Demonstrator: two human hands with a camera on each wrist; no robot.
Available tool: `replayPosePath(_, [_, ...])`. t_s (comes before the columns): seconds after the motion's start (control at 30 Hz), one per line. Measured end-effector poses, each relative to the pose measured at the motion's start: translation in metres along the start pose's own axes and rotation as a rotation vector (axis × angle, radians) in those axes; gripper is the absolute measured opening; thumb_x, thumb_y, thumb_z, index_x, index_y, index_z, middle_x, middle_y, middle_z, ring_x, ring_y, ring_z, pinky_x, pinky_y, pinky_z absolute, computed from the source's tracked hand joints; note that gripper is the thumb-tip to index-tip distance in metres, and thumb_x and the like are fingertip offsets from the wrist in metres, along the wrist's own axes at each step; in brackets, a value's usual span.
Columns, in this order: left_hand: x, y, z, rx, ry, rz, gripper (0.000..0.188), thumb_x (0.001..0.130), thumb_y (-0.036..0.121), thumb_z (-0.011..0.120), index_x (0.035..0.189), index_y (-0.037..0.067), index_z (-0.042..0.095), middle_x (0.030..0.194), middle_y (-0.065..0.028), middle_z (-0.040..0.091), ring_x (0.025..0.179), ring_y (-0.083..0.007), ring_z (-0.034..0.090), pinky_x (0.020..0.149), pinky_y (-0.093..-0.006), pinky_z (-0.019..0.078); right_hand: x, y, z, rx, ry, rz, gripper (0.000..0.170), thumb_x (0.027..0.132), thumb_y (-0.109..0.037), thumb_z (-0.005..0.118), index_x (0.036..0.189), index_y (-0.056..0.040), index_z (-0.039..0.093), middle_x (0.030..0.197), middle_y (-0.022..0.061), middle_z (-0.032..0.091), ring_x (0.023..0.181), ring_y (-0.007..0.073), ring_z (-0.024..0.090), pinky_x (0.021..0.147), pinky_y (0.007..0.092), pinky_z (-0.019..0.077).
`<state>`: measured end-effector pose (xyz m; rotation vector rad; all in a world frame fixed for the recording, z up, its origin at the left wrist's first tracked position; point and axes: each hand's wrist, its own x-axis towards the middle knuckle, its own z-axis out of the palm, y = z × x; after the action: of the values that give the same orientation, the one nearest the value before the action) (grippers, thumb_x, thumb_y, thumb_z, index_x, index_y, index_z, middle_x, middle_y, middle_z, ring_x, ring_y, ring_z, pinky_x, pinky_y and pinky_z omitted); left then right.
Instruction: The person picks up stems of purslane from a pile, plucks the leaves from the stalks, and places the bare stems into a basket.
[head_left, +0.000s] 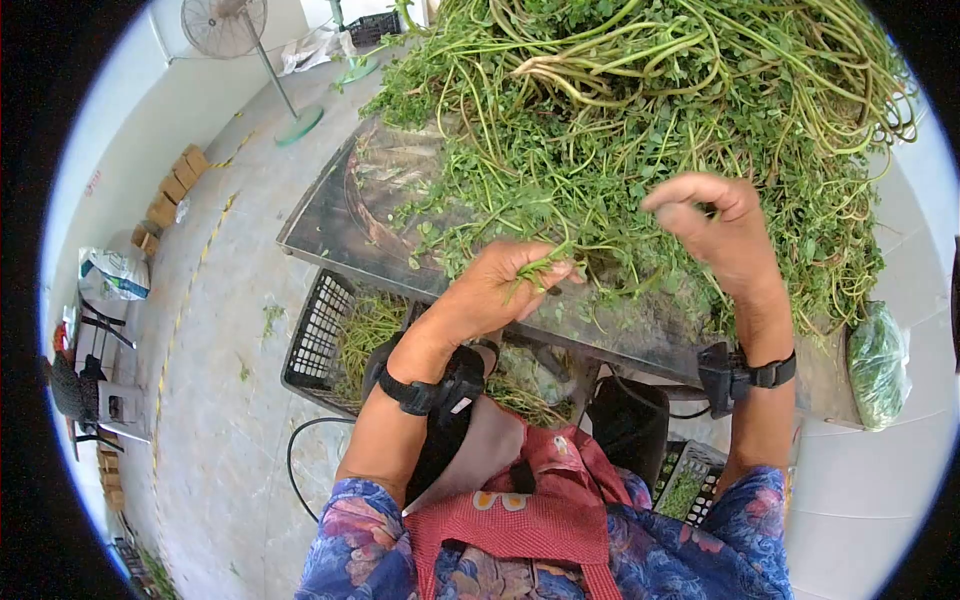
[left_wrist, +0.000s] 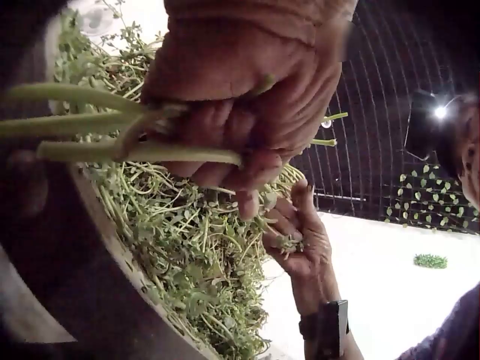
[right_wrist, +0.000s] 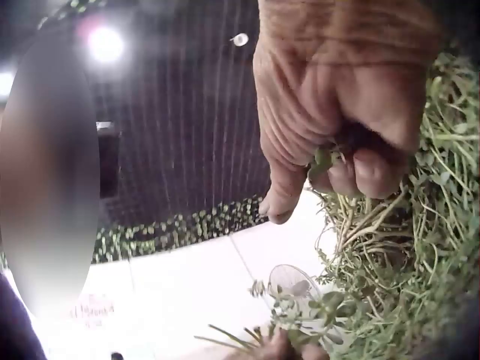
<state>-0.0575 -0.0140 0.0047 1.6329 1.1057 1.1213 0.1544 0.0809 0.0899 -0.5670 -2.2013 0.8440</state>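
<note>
My left hand [head_left: 490,290] grips a small bunch of leafy green stems [head_left: 545,265] above the table's front edge. In the left wrist view, thick pale cut stem ends [left_wrist: 67,125] stick out of that fist. My right hand [head_left: 725,235] is raised over the right part of a big heap of leafy greens [head_left: 620,130], fingers curled in. Between those curled fingers, the right wrist view shows a bit of green sprig [right_wrist: 322,161], mostly hidden by the hand. A gap separates the two hands.
The heap covers most of the dark table [head_left: 330,205]. Below the front edge stands a black crate [head_left: 318,330] holding stems; another crate [head_left: 690,480] sits lower right. A plastic bag of greens [head_left: 878,365] lies at the table's right end. A standing fan [head_left: 225,25] is at back left.
</note>
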Motion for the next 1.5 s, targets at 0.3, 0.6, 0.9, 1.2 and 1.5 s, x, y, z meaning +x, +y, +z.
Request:
replayPosePath(0.3, [-0.002, 0.002, 0.003, 0.04, -0.029, 0.072, 0.025, 0.094, 0.026, 0.05, 0.093, 0.005, 0.065, 0.051, 0.0052, 0.041, 0.046, -0.004, 0.038, 0.044, -0.0218, 0.0331, 0.012, -0.005, 0.029, -0.75, -0.347, -0.187, 0.015, 0.075, -0.01, 0.058, 0.089, -0.0119, 0.064, 0.079, 0.0095, 0.059, 0.079, 0.0312, 0.06, 0.065, 0.0417, 0.0477])
replayPosePath(0.6, [-0.003, 0.007, 0.005, -0.166, 0.053, -0.024, 0.031, 0.093, 0.028, 0.051, 0.09, 0.001, 0.064, 0.05, 0.0054, 0.039, 0.045, -0.0033, 0.033, 0.044, -0.0201, 0.027, -0.008, 0.018, 0.021, -0.802, -0.205, -0.128, 0.011, 0.079, -0.013, 0.056, 0.084, -0.0043, 0.059, 0.075, 0.0123, 0.058, 0.07, 0.0334, 0.059, 0.062, 0.0421, 0.0471])
replayPosePath(0.9, [-0.003, 0.005, 0.007, -0.21, 0.109, -0.041, 0.026, 0.091, 0.024, 0.055, 0.091, 0.0, 0.064, 0.051, 0.005, 0.043, 0.044, -0.0032, 0.036, 0.045, -0.0199, 0.029, -0.015, 0.017, -0.008, 0.839, 0.232, 0.495, 0.025, 0.091, -0.027, 0.048, 0.073, -0.0102, 0.047, 0.072, 0.0037, 0.053, 0.049, 0.0065, 0.045, 0.039, 0.0177, 0.0316])
replayPosePath(1.2, [0.0, 0.002, 0.014, -0.23, 0.132, 0.028, 0.022, 0.089, 0.02, 0.057, 0.093, 0.0, 0.063, 0.057, 0.0024, 0.051, 0.049, -0.004, 0.046, 0.048, -0.0199, 0.0358, -0.04, 0.004, 0.053, 0.706, 0.052, 0.594, 0.03, 0.094, -0.027, 0.049, 0.096, 0.0017, 0.058, 0.057, -0.0039, 0.042, 0.041, 0.0041, 0.034, 0.038, 0.0188, 0.0267])
replayPosePath(1.5, [0.002, -0.012, 0.026, -0.147, 0.19, 0.064, 0.015, 0.087, 0.017, 0.06, 0.089, 0.004, 0.066, 0.061, 0.0032, 0.054, 0.055, -0.0043, 0.049, 0.05, -0.0202, 0.0399, -0.041, 0.014, 0.075, 0.343, 0.141, 0.543, 0.038, 0.089, -0.035, 0.056, 0.083, 0.0017, 0.062, 0.056, -0.0023, 0.048, 0.047, 0.0074, 0.04, 0.043, 0.0235, 0.0309])
